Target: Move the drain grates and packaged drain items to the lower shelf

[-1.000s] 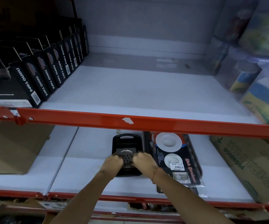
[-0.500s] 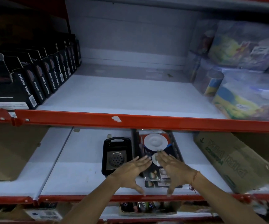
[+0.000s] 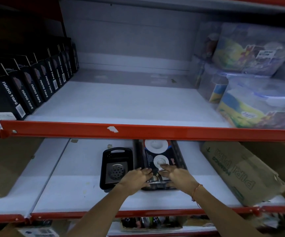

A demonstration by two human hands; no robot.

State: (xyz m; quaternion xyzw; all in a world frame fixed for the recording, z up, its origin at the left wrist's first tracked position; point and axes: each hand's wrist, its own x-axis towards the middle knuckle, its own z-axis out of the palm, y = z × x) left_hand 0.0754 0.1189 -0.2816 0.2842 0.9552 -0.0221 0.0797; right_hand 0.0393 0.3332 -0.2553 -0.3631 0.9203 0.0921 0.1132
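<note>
On the white lower shelf (image 3: 73, 190) lies a black-packaged drain grate (image 3: 117, 167) with a round perforated metal disc. Right beside it sits a stack of packaged drain strainers (image 3: 160, 156), dark blue cards with white round strainers. My left hand (image 3: 135, 178) rests flat, fingers spread, on the stack's near left corner, partly over the grate package's right edge. My right hand (image 3: 177, 177), with a thin bracelet at the wrist, lies flat on the stack's near right part, fingertips by the lower white strainer. Neither hand grips anything.
The upper shelf (image 3: 121, 103) behind the red beam (image 3: 155, 130) holds black nano tape boxes (image 3: 29, 89) on the left and bagged colourful goods (image 3: 258, 93) on the right. Cardboard boxes flank the lower shelf: one on the left (image 3: 6, 166) and one on the right (image 3: 239, 173).
My hands let go of the black drain grate package, shifted right and reached farther in onto the strainer stack. The view tilted up a little.
</note>
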